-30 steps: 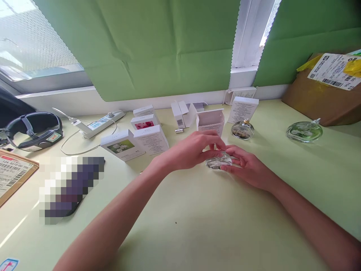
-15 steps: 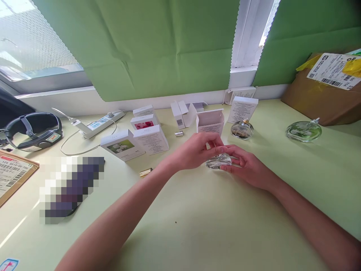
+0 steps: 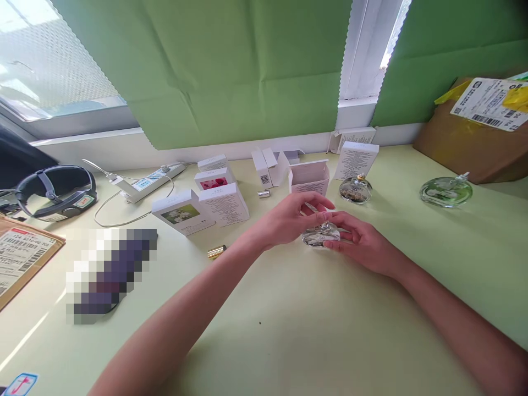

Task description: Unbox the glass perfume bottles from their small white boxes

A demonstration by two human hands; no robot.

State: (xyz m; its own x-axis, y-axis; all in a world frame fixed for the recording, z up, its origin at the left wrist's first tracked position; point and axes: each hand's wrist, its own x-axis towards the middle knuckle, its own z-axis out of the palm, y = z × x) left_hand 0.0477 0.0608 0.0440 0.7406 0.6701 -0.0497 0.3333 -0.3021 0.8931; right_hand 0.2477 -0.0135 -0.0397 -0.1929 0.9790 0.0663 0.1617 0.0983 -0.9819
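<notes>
While the right hand (image 3: 363,245) cups the small glass bottle (image 3: 319,237) against the table (image 3: 289,330), the left hand (image 3: 289,220), pinching a slim cap at its neck, should lift straight.

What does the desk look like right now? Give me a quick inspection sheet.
Surface: pale green desk, bare in front of the arms.
Job's things: clear glass bottle lying on the desk between both hands; a thin stem points up from its neck.
Clutter: open white carton, several closed white cartons, two more round glass bottles, gold cap, silver cap, brown parcel, black headset.
Hands: left hand pinches at the bottle's neck; right hand steadies the bottle's side.
Cables: white cord looping from a power strip.
Surroundings: green blinds over a window.
</notes>
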